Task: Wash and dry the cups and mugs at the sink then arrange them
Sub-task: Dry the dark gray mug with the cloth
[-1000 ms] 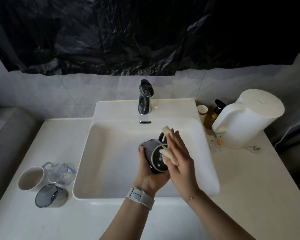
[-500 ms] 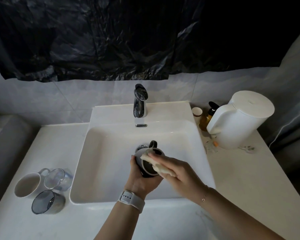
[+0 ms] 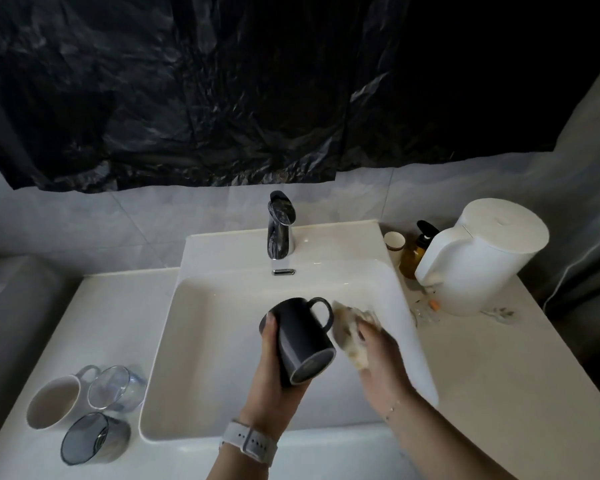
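The sponge (image 3: 352, 336) has come off the black mug (image 3: 300, 341); the right hand (image 3: 374, 358) grips it at the mug's three o'clock. The left hand (image 3: 274, 372) clasps the mug over the sink (image 3: 222, 341), handle up. Scrubbing seems finished; rinsing likely follows.

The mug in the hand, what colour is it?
Black, with a pale rim at its mouth. The mug shows best in the head view.

Left hand (image 3: 274, 372): fingers hidden behind mug (image 3: 300, 341). Right hand (image 3: 378, 355) and sponge (image 3: 350, 336) motion-blurred, grip unclear. Both forearms cut by bottom edge. Small bits on counter beside kettle (image 3: 478, 258) too small to identify. Bottle (image 3: 414, 254) partly hidden behind kettle.
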Demonstrator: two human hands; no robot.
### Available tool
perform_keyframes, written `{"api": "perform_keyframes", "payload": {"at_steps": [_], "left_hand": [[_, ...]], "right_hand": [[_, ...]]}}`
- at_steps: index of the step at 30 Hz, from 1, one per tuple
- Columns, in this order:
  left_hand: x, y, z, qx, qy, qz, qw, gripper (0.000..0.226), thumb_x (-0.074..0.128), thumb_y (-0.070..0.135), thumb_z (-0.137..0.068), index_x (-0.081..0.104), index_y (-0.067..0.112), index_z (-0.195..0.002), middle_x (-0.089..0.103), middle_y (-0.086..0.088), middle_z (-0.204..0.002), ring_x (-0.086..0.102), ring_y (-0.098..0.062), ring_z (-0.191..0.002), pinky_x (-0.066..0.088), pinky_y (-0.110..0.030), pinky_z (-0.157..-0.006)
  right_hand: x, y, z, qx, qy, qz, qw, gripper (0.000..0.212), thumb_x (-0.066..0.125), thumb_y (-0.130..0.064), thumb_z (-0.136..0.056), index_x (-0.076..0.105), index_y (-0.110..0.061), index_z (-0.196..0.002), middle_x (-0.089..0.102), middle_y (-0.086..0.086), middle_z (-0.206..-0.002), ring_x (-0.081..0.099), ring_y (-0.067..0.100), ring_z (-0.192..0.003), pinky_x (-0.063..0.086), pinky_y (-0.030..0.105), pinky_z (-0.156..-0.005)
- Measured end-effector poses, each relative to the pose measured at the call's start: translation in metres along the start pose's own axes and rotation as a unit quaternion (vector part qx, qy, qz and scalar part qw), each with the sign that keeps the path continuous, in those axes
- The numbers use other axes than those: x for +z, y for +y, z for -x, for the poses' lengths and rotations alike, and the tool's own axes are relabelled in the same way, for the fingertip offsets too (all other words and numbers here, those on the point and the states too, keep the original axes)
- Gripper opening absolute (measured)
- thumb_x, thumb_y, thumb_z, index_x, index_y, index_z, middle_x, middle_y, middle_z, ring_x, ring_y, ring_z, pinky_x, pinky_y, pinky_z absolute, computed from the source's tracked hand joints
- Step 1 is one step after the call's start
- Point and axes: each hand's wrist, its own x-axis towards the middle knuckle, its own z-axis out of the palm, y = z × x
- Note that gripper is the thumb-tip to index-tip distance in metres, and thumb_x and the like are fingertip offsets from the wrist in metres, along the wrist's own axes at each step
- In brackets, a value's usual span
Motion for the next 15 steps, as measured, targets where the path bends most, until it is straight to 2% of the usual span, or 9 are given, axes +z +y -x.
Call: {"api": "perform_keyframes", "payload": {"at_steps": [1, 4, 7, 9, 12, 15], "left_hand": [[0.001, -0.002, 0.001, 0.015, -0.024, -0.031, 0.999, 0.051, 0.043, 0.045, -0.101, 0.056, 0.009, -0.135, 0.064, -0.016, -0.130, 0.063, -0.028, -0.117, 0.051, -0.038, -0.097], [0.003, -0.002, 0.003, 0.056, -0.055, -0.113, 0.990, 0.059, 0.036, 0.053, -0.101, 0.054, 0.008, -0.136, 0.061, -0.019, -0.133, 0.057, -0.030, -0.126, 0.047, -0.041, -0.104], [-0.007, 0.002, -0.006, 0.102, 0.012, -0.226, 0.969, 0.072, 0.049, 0.071, -0.088, 0.048, 0.018, -0.137, 0.060, -0.011, -0.133, 0.058, -0.025, -0.123, 0.044, -0.045, -0.106], [-0.015, 0.002, -0.015, 0.098, 0.065, -0.264, 0.957, 0.075, 0.047, 0.077, -0.082, 0.044, 0.022, -0.133, 0.060, -0.007, -0.129, 0.060, -0.022, -0.120, 0.045, -0.043, -0.105], [-0.019, 0.000, -0.017, 0.038, 0.044, -0.215, 0.975, 0.072, 0.039, 0.069, -0.091, 0.050, 0.015, -0.137, 0.068, -0.013, -0.122, 0.066, -0.026, -0.112, 0.049, -0.040, -0.097], [-0.013, 0.001, -0.009, 0.001, -0.007, -0.123, 0.992, 0.059, 0.034, 0.054, -0.100, 0.059, 0.010, -0.132, 0.071, -0.014, -0.117, 0.068, -0.026, -0.104, 0.050, -0.039, -0.089]], "right_hand": [[0.011, 0.003, -0.001, 0.040, -0.026, -0.039, 0.998, 0.028, 0.056, -0.019, -0.094, 0.057, -0.021, -0.122, 0.069, 0.003, -0.115, 0.062, 0.019, -0.108, 0.046, 0.033, -0.089], [0.033, 0.007, 0.007, 0.046, -0.049, -0.050, 0.996, 0.023, 0.048, -0.020, -0.099, 0.063, -0.021, -0.116, 0.071, 0.009, -0.112, 0.062, 0.025, -0.111, 0.045, 0.043, -0.098], [0.035, 0.013, 0.010, 0.006, -0.031, -0.048, 0.998, 0.022, 0.049, -0.011, -0.098, 0.069, -0.017, -0.091, 0.073, 0.003, -0.091, 0.064, 0.022, -0.095, 0.046, 0.042, -0.091], [0.033, 0.017, 0.010, -0.047, -0.013, 0.012, 0.999, 0.020, 0.052, -0.010, -0.096, 0.070, -0.019, -0.091, 0.071, -0.004, -0.085, 0.062, 0.018, -0.091, 0.047, 0.036, -0.085], [0.029, 0.024, 0.019, -0.143, -0.019, 0.126, 0.981, 0.024, 0.052, -0.010, -0.096, 0.068, -0.027, -0.104, 0.072, -0.009, -0.095, 0.065, 0.012, -0.095, 0.051, 0.027, -0.084], [0.023, 0.036, 0.029, -0.260, -0.058, 0.215, 0.940, 0.031, 0.055, -0.017, -0.094, 0.063, -0.028, -0.122, 0.067, -0.011, -0.121, 0.059, 0.010, -0.118, 0.047, 0.033, -0.100]]}}
